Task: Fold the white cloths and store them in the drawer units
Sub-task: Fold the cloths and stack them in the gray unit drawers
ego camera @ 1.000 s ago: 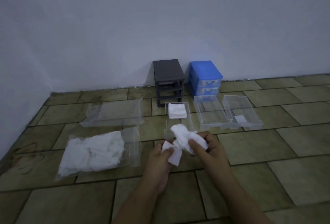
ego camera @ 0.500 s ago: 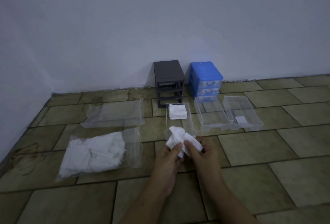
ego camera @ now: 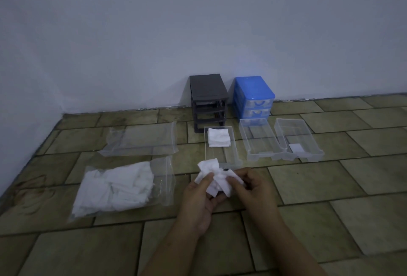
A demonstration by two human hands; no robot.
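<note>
A crumpled white cloth (ego camera: 217,177) sits between both hands above the tiled floor. My left hand (ego camera: 201,198) pinches its left side with thumb and fingers. My right hand (ego camera: 248,187) pinches its right side. Just beyond them lies a clear drawer (ego camera: 231,154) with a folded white cloth (ego camera: 219,140) at its far end. A clear bag of several white cloths (ego camera: 116,188) lies to the left. A dark grey drawer unit (ego camera: 208,99) and a blue drawer unit (ego camera: 253,95) stand against the wall.
Two more clear drawers (ego camera: 259,141) (ego camera: 299,141) lie side by side right of the first; the far right one holds a small white piece (ego camera: 295,148). An empty clear bag (ego camera: 141,140) lies flat at the left. White walls meet in a corner at the left.
Both hands have reworked the cloth: it was bunched up near the drawer's front, and now hangs lower between the thumbs, more gathered. Both hands stayed in about the same place.
</note>
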